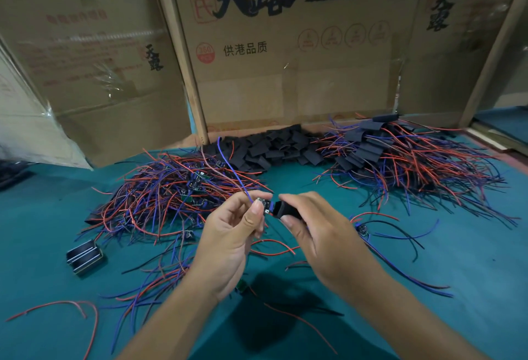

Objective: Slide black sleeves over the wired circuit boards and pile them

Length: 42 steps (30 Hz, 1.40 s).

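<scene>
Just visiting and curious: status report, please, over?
Left hand pinches circuit board. Right hand grips black sleeve, its mouth at the board's end. Nothing between them.

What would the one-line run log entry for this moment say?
left hand pinches circuit board | right hand holds black sleeve | sleeve mouth at board end | board not yet covered

A: Bare green mat [300,185] shows between the unsleeved wire heap [171,188] on the left and the finished pile [400,156] on the right; a hand could pass there.

B: Back blocked by loose sleeves [277,145] against cardboard [285,79]. Metal block [84,256] near left; stray wires [400,245] lie across the right.
</scene>
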Motion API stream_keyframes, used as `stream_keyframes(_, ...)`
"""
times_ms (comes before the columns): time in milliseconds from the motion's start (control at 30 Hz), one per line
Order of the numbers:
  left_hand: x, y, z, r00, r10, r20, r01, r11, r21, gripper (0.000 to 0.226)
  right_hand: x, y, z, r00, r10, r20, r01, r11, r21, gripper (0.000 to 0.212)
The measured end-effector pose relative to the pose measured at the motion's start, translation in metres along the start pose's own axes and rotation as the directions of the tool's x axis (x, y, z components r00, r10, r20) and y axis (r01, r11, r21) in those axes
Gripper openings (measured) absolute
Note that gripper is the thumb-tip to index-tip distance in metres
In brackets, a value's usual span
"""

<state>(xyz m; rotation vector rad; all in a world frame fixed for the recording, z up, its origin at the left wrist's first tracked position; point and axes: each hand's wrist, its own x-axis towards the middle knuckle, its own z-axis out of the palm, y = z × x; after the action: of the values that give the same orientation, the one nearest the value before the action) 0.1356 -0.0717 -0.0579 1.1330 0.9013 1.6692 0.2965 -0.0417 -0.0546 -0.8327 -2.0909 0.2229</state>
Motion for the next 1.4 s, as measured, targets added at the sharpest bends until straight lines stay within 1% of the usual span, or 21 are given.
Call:
stream_keyframes(133,-0.001,-0.001,-0.001,1.0,-0.01,0.014,0.011,0.999,-0.042,0.014,-0.001,-0.001,0.004,0.982,-0.13,-0.139,0.119,0.989,-0.083,0.036)
stream_keyframes(200,0.0,0.0,0.001,0.999,-0.033,-0.001,0.033,0.997,-0.074,0.012,-0.001,0.0,0.005,0.971,-0.172,-0.165,0.154,0.981,-0.114,0.036)
stream_keyframes(300,-0.001,0.001,0.004,0.998,-0.055,-0.016,0.054,0.995,-0.087,0.016,-0.001,0.002,0.006,0.963,-0.21,-0.17,0.193,0.975,-0.111,0.036)
stream_keyframes(467,-0.004,0.0,0.009,0.988,-0.153,0.0,0.151,0.977,-0.147,0.016,-0.002,0.007,0.008,0.964,-0.213,-0.16,0.204,0.977,-0.069,0.035)
stream_keyframes(533,-0.005,0.0,0.01,0.978,-0.206,0.004,0.203,0.962,-0.184,0.005,-0.003,0.009,0.008,0.966,-0.205,-0.159,0.198,0.978,-0.059,0.035)
stream_keyframes(600,-0.004,0.001,0.009,0.971,-0.241,0.006,0.237,0.948,-0.212,0.005,-0.003,0.01,0.008,0.967,-0.189,-0.169,0.183,0.982,-0.051,0.034)
stream_keyframes(733,-0.002,0.001,0.005,0.968,-0.249,0.027,0.249,0.946,-0.206,0.006,-0.003,0.011,0.008,0.966,-0.181,-0.184,0.178,0.984,-0.03,0.035)
stream_keyframes(800,-0.003,0.0,0.004,0.97,-0.24,0.028,0.241,0.951,-0.194,0.002,-0.003,0.01,0.008,0.966,-0.185,-0.182,0.183,0.983,-0.029,0.035)
stream_keyframes(967,-0.003,-0.004,0.003,0.98,-0.2,-0.013,0.197,0.974,-0.111,0.012,-0.004,0.01,0.008,0.968,-0.177,-0.18,0.177,0.984,-0.019,0.034)
stream_keyframes(1100,-0.003,-0.004,0.003,0.984,-0.176,-0.042,0.174,0.983,-0.051,0.021,-0.005,0.011,0.01,0.975,-0.164,-0.152,0.163,0.986,-0.013,0.033)
stream_keyframes(1233,-0.003,-0.005,0.002,0.983,-0.172,-0.065,0.17,0.985,-0.038,0.014,-0.009,0.014,0.014,0.987,-0.156,-0.034,0.157,0.987,0.018,0.035)
stream_keyframes(1400,-0.002,-0.01,0.0,0.991,-0.121,-0.052,0.125,0.99,0.073,0.023,-0.008,0.014,0.013,0.99,-0.134,-0.048,0.134,0.991,-0.012,0.022)
